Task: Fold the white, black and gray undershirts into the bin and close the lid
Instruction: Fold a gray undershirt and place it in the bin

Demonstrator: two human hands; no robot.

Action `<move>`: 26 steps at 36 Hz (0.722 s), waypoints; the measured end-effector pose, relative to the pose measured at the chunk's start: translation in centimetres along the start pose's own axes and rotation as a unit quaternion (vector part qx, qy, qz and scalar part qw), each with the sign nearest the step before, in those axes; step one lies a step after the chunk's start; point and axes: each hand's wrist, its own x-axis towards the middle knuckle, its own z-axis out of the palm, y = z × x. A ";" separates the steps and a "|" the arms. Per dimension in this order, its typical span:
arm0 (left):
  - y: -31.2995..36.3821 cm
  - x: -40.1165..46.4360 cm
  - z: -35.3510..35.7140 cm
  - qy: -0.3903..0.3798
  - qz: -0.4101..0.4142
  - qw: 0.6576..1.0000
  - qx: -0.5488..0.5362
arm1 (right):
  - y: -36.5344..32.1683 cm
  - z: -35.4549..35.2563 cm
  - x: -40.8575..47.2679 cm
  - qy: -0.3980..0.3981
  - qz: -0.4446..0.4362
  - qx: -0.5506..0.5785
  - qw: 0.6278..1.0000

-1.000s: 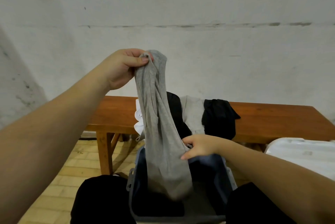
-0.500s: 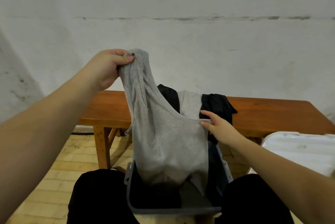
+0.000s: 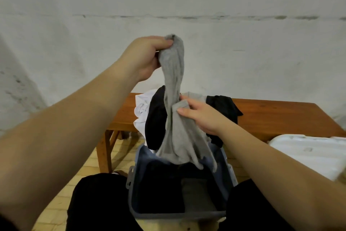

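Gray undershirt [image 3: 174,118] hanging bunched above bin [image 3: 134,193], top gripped by left hand [image 3: 148,56], middle pinched by right hand [image 3: 202,116]. Some folded inside already; more heaped on bench [image 3: 280,114]; lid [image 3: 309,154] off.

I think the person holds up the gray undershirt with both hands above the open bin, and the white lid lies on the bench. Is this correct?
Not entirely. The head view shows the white lid lying at the right, nearer than the bench, not on it. The rest holds: the left hand and right hand hold the gray undershirt above the open bin.
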 end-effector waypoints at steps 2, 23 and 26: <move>-0.6 0.3 1.1 -0.007 -0.014 1.000 -0.019 | -0.3 1.1 0.3 0.012 -0.016 0.002 1.000; -17.0 -6.8 -5.6 -0.093 -0.160 0.940 0.286 | -2.1 -1.0 1.6 0.151 -0.070 0.283 0.945; -16.5 -7.0 -6.4 -0.082 -0.150 0.943 0.287 | -2.1 -1.7 1.4 0.155 -0.071 0.281 0.944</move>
